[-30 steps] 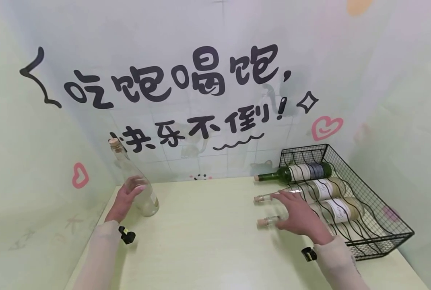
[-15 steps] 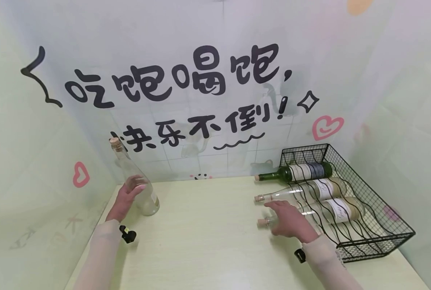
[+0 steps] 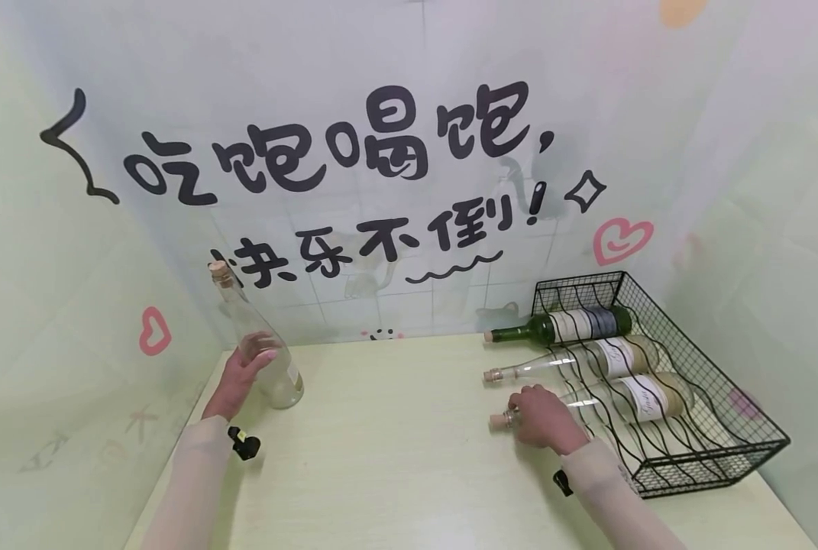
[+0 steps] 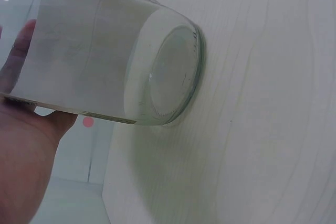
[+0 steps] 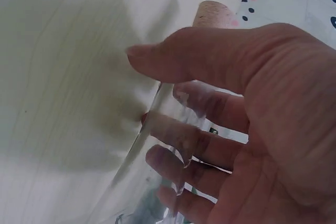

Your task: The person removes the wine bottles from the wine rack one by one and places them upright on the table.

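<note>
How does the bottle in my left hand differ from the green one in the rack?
The held bottle is clear; the green bottle is tinted.
The held bottle stands on the table; the green bottle lies in the rack.
The left hand grips the held bottle; neither hand touches the green bottle.
Both are corked.

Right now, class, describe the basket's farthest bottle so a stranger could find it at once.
On the right of the table stands a black wire basket. Across its far end lies a corked green bottle, neck pointing left. Its green glass sets it apart: both neighbouring bottles are clear.
</note>
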`<state>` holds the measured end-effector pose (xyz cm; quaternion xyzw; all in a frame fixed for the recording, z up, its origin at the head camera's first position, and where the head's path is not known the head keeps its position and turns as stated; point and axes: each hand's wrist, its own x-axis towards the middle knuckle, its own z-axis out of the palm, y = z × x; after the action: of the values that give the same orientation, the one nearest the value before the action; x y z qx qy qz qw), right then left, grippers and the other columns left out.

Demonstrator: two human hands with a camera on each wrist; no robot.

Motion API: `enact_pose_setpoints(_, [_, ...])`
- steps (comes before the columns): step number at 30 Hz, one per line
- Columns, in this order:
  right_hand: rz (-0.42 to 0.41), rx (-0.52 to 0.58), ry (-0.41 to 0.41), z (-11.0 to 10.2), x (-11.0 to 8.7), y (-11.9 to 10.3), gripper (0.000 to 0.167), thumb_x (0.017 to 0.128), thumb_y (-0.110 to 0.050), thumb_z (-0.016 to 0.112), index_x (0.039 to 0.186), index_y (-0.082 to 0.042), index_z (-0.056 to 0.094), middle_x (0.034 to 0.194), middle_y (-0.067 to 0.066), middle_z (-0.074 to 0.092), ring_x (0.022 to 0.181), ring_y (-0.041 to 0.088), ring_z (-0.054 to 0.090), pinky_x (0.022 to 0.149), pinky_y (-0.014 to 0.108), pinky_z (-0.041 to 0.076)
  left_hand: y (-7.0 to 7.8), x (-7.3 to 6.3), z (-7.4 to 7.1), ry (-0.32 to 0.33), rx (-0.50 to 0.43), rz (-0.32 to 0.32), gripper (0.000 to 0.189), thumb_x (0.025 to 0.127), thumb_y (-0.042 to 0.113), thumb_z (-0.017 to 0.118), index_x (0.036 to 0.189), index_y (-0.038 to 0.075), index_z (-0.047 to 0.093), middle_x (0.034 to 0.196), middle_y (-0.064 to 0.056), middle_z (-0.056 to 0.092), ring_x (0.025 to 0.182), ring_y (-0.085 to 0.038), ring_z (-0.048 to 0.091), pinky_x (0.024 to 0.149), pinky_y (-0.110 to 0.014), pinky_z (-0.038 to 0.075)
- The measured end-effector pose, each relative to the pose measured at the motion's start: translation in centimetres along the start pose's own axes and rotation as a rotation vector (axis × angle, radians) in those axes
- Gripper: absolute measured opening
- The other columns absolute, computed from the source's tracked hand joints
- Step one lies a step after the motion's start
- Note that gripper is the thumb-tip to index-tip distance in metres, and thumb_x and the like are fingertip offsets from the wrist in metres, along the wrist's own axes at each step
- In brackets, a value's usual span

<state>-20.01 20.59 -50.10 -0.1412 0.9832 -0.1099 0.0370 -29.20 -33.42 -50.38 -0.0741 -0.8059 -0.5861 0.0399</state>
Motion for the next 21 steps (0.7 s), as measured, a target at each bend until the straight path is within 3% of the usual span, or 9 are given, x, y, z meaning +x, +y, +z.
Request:
enact_pose_setpoints(6, [0.020,-0.017,0.011,0.20,0.42,0.12,0.018,0.065,0.002,0.074,0.079,-0.008,0.066,0.077,0.006,0.062,0.072,0.025,0.055,0.065,0.043,0.051,-0.12,-0.12,-0.11,0.006,0.011,-0.020,0.044,0.105,0.027,0.059,0.146,0.020,0.043,0.118,0.029,0.060,0.112,0.010,0.056,0.094,-0.010,0.040])
enact_pose_setpoints(11, [0.043,-0.012,-0.021,0.45,0.69,0.39,0.020,0.068,0.002,0.069,0.067,-0.012,0.055,0.066,0.002,0.057,0.060,0.020,0.050,0.056,0.037,0.044,-0.15,-0.17,-0.11,0.004,0.008,-0.007,0.046,0.105,0.025,0.059,0.147,0.016,0.042,0.118,0.028,0.061,0.113,0.011,0.056,0.094,-0.009,0.040])
enact_pose_setpoints(21, [0.058,-0.016,-0.102,0.36,0.72,0.44,0.019,0.075,-0.003,0.066,0.066,-0.015,0.055,0.064,0.000,0.052,0.059,0.020,0.047,0.057,0.034,0.036,0.06,-0.23,0.06,0.010,0.004,-0.003,0.046,0.105,0.027,0.059,0.147,0.016,0.042,0.116,0.029,0.061,0.112,0.011,0.057,0.094,-0.009,0.041])
